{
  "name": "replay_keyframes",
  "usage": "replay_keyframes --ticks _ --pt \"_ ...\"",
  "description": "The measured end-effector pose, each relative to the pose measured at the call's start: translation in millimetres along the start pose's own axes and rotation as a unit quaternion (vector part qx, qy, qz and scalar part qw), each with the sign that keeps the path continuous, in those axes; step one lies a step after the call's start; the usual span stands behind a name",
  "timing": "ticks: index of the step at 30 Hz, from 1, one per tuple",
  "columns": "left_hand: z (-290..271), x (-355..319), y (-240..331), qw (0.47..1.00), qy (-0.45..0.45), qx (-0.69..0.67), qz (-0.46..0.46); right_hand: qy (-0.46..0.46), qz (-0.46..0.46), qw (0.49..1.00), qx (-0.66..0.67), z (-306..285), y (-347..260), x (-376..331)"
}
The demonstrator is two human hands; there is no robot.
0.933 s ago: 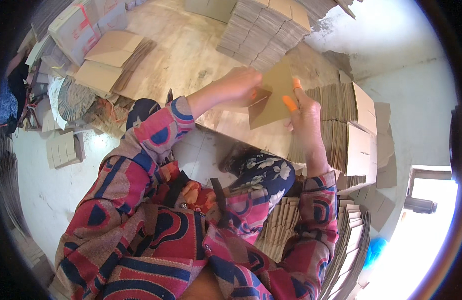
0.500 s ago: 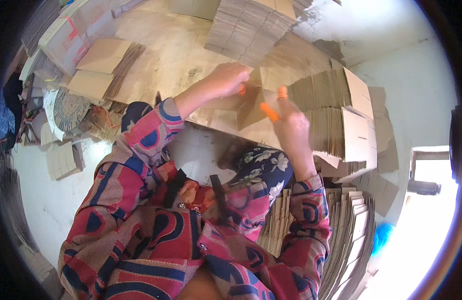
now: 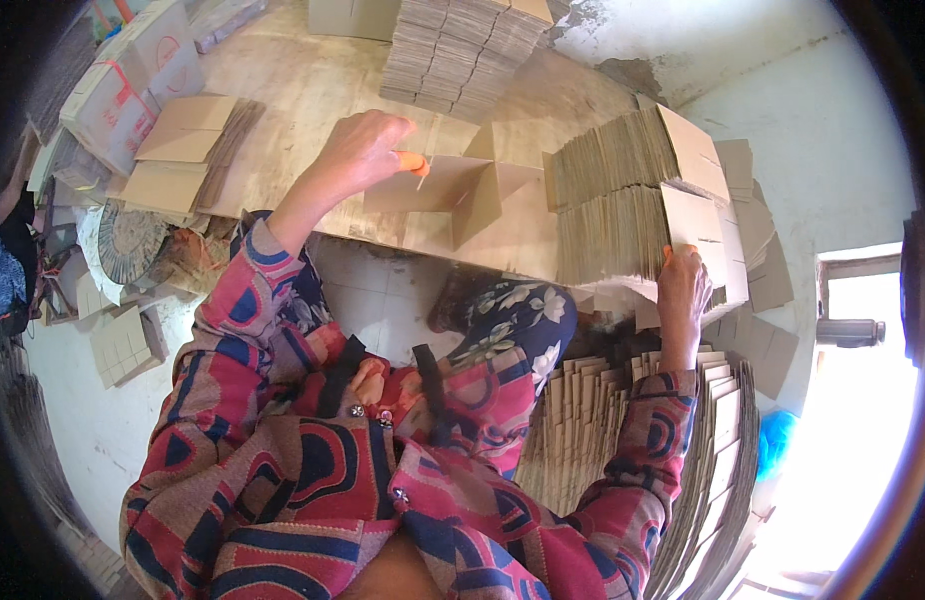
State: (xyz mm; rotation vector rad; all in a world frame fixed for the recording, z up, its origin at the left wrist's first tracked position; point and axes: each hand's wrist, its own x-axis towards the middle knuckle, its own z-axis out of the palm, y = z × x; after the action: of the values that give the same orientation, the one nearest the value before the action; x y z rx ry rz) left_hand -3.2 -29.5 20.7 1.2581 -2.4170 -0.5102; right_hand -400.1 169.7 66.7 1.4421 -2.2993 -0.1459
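right fingers [image 3: 669, 254] have reached the stack [image 3: 613, 230], grip unclear, while left fingers [image 3: 413, 162] pinch cardboard [image 3: 428, 190].

Far cardboard stack [image 3: 463, 55]: cut off by upper edge. Jacket [image 3: 328, 465]: cut off by lower edge. Bright opening [image 3: 851, 450]: washed out, contents unreadable. Left hand [image 3: 368, 150]: some fingers hidden.

We hold our left arm [image 3: 305, 208] out in front, the left hand [image 3: 368, 148] turned inward with its fingers curled into a pinch, while our right arm [image 3: 655, 430] extends toward our right, the right hand [image 3: 687, 285] pointing forward with bent fingers.
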Motion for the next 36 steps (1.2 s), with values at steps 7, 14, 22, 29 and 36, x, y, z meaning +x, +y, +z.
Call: replay_keyframes --ticks 7,14,22,29,36 --pt "4.8 -10.8 -35.3 1.0 0.002 0.022 0.001 -0.037 -0.008 0.99 0.137 -35.0 13.7 12.9" --pt "1.0 -21.4 -26.9 1.0 -0.019 -0.015 0.005 0.276 -0.05 0.952 0.122 -116.8 -45.6 0.4" --pt "30.7 -18.1 -36.8 0.99 0.063 -0.103 0.078 0.127 -0.138 0.83 0.525 -156.0 -141.9 17.0" --pt "31.5 -13.7 -33.8 0.989 0.051 -0.094 0.106 0.031 -0.164 0.813 0.557 -131.1 -175.7 40.2" --pt "26.9 -11.6 -31.1 0.991 0.028 -0.106 0.075 0.03 -0.217 0.819 0.53 -114.1 -195.6 51.1"
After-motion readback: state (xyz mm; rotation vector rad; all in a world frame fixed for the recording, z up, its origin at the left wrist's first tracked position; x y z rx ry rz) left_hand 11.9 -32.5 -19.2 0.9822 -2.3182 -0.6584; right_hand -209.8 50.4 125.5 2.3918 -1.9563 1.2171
